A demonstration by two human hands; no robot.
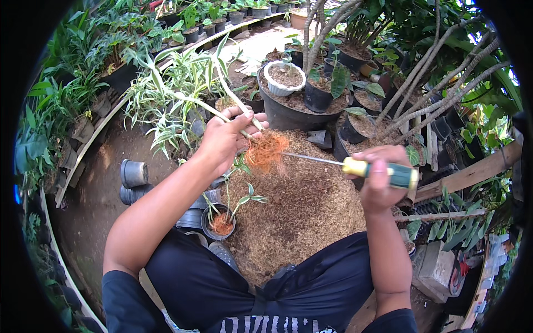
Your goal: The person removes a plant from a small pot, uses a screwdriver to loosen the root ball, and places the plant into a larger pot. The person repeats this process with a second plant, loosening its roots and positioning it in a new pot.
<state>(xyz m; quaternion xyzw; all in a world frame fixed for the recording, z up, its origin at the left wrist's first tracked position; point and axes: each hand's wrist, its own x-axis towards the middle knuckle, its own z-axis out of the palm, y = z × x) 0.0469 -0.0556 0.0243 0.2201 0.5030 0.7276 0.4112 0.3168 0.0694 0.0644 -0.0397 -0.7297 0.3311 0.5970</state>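
Two pale plant stems (231,92) with green-and-white leaves are pinched in my left hand (227,135). At their lower ends hangs a tangle of orange roots (266,150), held over a heap of brown potting mix (291,200). My right hand (384,175) grips the green and yellow handle of a screwdriver (360,167). The metal shaft points left, and its tip meets the right side of the root tangle; how deep it reaches is hidden. Below my left forearm, a black pot (218,222) holds a variegated cutting with similar orange fibre around its base.
Stacked black plastic pots (135,175) stand on the ground at left. Variegated plants (179,95) crowd the space behind my left hand. A large black planter (287,112) carries a white pot (285,78). Bare branches (441,100) and a wooden plank (466,172) lie at right.
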